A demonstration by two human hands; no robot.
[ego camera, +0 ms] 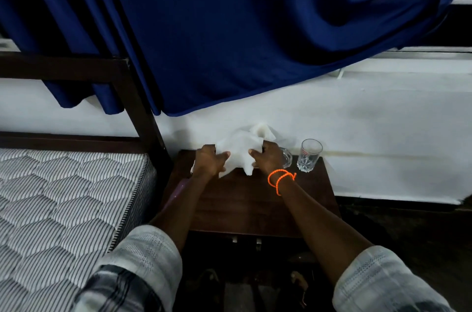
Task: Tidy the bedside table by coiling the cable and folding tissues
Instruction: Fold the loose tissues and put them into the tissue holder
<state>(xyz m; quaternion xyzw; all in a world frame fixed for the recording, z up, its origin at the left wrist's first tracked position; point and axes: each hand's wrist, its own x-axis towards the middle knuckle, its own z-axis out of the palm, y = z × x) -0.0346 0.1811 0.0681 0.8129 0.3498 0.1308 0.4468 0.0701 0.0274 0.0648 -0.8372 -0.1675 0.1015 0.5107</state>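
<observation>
Your left hand (210, 162) and right hand (268, 157) both pinch crumpled tissue (240, 149), fingers curled, at 12 o'clock edge of bedside table (255, 199). Glass (309, 155) at 2 o'clock of tissue.

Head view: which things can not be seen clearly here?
- Cable: not visible in the head view.
- Second glass: mostly hidden behind the right hand.
- Tissues: crumpled between the right hand and left hand; count unclear.
- Table front, below its edge: too dark.
</observation>
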